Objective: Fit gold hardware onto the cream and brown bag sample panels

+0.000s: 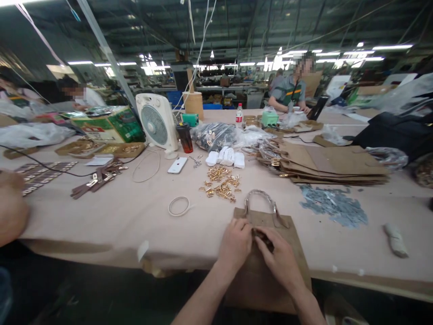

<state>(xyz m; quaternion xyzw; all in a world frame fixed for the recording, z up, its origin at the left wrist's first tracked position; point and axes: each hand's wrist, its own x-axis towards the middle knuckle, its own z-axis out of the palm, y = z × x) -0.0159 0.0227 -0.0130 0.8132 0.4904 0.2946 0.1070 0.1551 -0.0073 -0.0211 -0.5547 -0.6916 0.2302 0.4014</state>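
A brown handbag (294, 234) lies at the table's front edge, its lower part hanging toward me. Its handle (260, 193), wrapped in clear plastic, points away from me. My left hand (237, 239) is closed on the upper front of the bag, fingers curled. Close beside it, my right hand (275, 246) pinches at the same spot with thumb and fingers. A small dark brown piece shows between the two hands, mostly covered by the fingers. Just beyond the bag lies a pile of gold metal buckles (223, 183).
A tape roll (179, 206) and a phone (177, 165) lie left of the buckles. Grey scraps (333, 205) and stacked brown bag panels (331, 164) are on the right. A fan (157, 119) stands behind. Another person's arm (11, 207) enters at left; a co-worker (292, 90) sits across.
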